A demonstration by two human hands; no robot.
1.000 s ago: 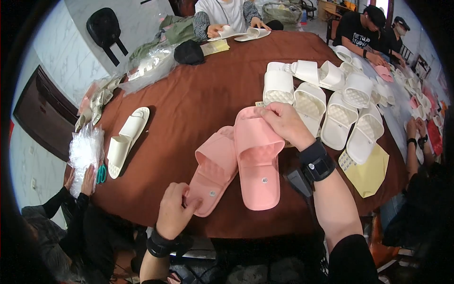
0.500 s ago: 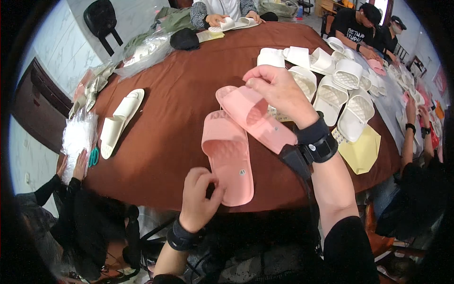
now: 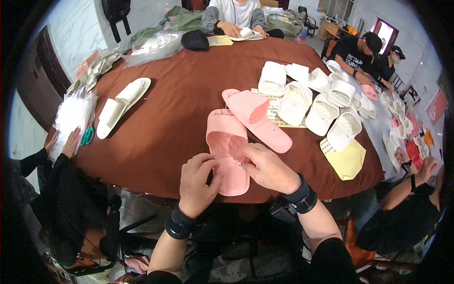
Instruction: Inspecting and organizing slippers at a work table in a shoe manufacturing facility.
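Note:
A pink slipper [image 3: 234, 183] lies in front of me, toe end pointing away, with a small round sticker [image 3: 240, 165] on its insole. Its mate, another pink slipper [image 3: 255, 111], rests slanted beyond it to the right, partly on a sheet of stickers [image 3: 273, 112]. At the near slipper's left edge, my left hand [image 3: 196, 183] is curled with thumb and index finger drawn together. My right hand [image 3: 273, 169] reaches over the right edge beside the sticker, its fingers pinched. Whatever either hand has between its fingertips is too small to make out.
Several white slippers [image 3: 295, 103] are heaped at the right, near a yellow sheet [image 3: 349, 162]. Leftward lie a white pair [image 3: 112, 117], teal scissors [image 3: 87, 136] and clear plastic bags [image 3: 72, 118]. A black cap [image 3: 195, 41] sits at the far side; people work around the brown-covered table [image 3: 170, 118].
My right hand has come off the far pink slipper and moved toward me, over the near one. My left hand keeps its place and its curl. The whole view has shifted a little.

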